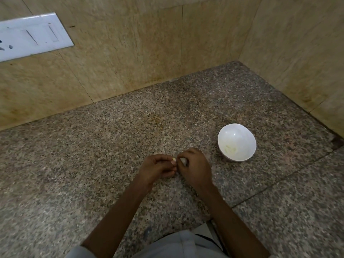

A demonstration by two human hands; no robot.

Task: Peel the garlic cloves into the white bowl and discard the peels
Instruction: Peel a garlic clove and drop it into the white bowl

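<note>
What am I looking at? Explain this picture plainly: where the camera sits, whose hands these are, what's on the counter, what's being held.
No machine here: a person works with bare hands, and the one camera sits on their head, looking forward and down. The left hand and right hand meet over a speckled stone counter and together pinch a small garlic clove, apparently peeling it. To the right stands a white bowl holding a few pale pieces, likely peeled garlic. A white switch plate is on the wall behind.
</note>
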